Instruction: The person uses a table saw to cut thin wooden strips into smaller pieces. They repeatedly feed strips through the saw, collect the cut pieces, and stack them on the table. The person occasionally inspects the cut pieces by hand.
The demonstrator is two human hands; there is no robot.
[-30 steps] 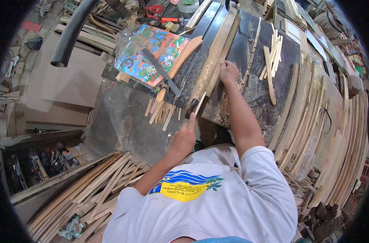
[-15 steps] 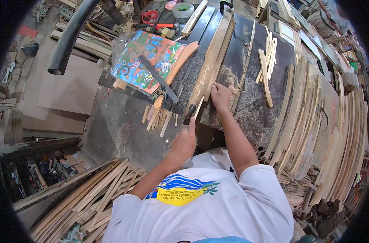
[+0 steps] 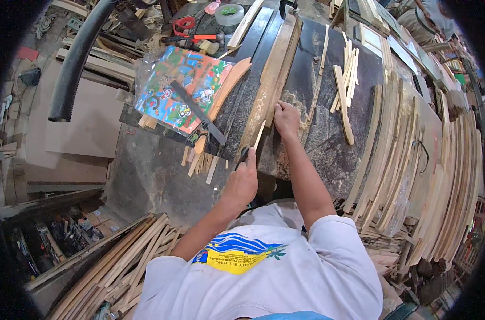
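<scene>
A long wooden board (image 3: 273,64) lies along the dark bench (image 3: 357,80), with a black clamp (image 3: 288,6) at its far end and a thin pale strip (image 3: 260,133) along its near part. My left hand (image 3: 241,182) has its index finger stretched to the strip's near end, beside a black oblong piece (image 3: 242,156); its other fingers are curled, their contents hidden. Higher and to the right, my right hand (image 3: 287,118) is closed on the board's right edge. A colourful plastic-wrapped panel (image 3: 173,74) lies to the left, under a dark flat blade-like bar (image 3: 197,109).
Loose pale sticks (image 3: 346,85) lie on the bench's right. Stacked long strips (image 3: 391,154) fill the right side; more (image 3: 120,266) lie lower left. A dark hose (image 3: 72,80) hangs at upper left. Red-handled tools (image 3: 202,37) and a tape roll (image 3: 229,13) sit at the back.
My right hand has slid down the board toward my body. My left hand has edged slightly forward relative to the bench. The whole view has shifted a little.
</scene>
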